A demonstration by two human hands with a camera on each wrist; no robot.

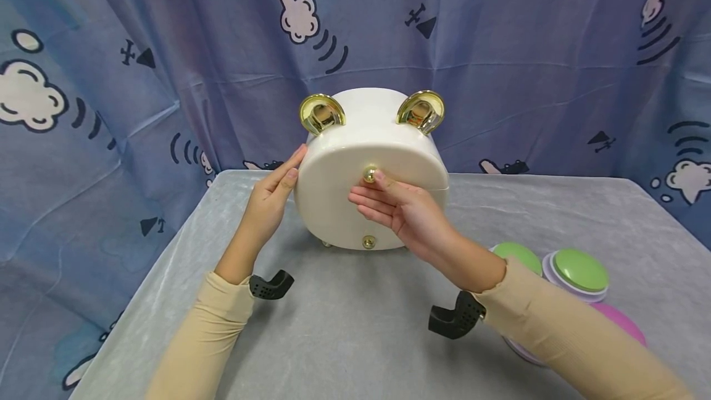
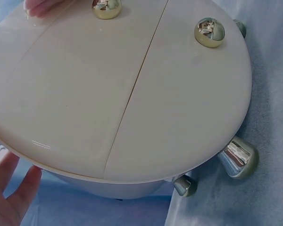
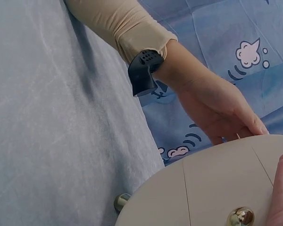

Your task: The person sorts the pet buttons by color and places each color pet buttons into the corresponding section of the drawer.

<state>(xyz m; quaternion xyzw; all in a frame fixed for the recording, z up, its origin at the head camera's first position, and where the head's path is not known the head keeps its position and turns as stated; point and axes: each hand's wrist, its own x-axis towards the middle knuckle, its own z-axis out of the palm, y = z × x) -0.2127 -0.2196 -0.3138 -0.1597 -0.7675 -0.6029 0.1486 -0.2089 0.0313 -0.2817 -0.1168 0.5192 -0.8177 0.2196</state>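
Note:
A glossy white rounded box [image 1: 333,202] stands upright on the table, with two gold ear-like fittings [image 1: 322,114] on top. An upper gold knob [image 1: 370,174] and a lower gold knob [image 1: 369,242] sit on its front, where the left wrist view shows thin seams. My left hand [image 1: 263,205] rests along the box's left side, fingers extended. In front of the box is my right hand [image 1: 408,212], fingers straight and palm partly turned up. Its thumb overlaps the upper knob in the head view; whether they touch, I cannot tell.
Round lidded containers with green lids [image 1: 581,269] and a pink lid [image 1: 619,321] are at the table's right, partly behind my right sleeve. Grey cloth covers the table [image 1: 344,338]. A blue patterned curtain [image 1: 378,29] hangs behind.

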